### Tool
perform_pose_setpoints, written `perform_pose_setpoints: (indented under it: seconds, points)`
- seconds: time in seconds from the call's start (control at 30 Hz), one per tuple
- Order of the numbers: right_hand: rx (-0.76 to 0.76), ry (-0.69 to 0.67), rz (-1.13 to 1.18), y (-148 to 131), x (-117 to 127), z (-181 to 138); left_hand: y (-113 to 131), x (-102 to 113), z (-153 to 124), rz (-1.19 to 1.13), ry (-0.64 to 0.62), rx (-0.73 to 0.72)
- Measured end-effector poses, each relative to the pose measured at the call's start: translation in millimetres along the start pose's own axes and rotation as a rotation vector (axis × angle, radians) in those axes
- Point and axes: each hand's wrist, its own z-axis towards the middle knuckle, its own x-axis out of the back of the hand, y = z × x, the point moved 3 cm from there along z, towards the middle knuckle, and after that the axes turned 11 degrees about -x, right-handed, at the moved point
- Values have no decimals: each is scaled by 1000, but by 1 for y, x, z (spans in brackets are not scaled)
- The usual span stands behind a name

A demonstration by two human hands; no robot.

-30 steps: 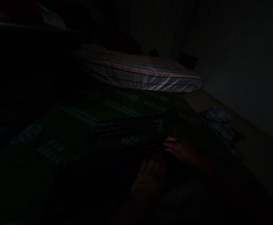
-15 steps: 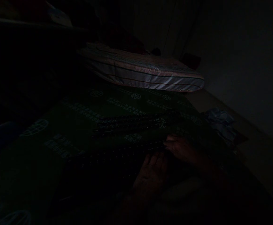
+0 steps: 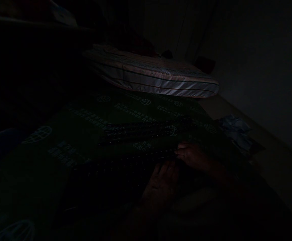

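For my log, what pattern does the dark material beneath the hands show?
The dark material shows pale specks, best in head view.

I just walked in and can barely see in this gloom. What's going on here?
A person has both hands on a dark, light-specked piece that lies on a green printed surface. The left hand lies on it with fingers extended; the right hand has its fingertips at its far edge, though their grip is unclear. Similar dark strips lie just beyond, and a striped mattress is farther back.
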Motion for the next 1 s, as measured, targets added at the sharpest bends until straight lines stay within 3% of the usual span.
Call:
perform_pose_setpoints:
  seconds: [0.2, 0.4, 0.7, 1.0]
  points:
    - [39, 26, 76, 7, -3, 3, 0, -5, -1, 15, 19, -24]
    - [-10, -56, 81, 4, 2, 6, -1, -6, 0, 22, 10, -17]
    - [-10, -218, -11, -5, 15, 17, -1, -2, 0, 16, -23, -14]
    - [61, -213, -137, -7, 19, 22, -2, 1, 6, 12, -32, -25]
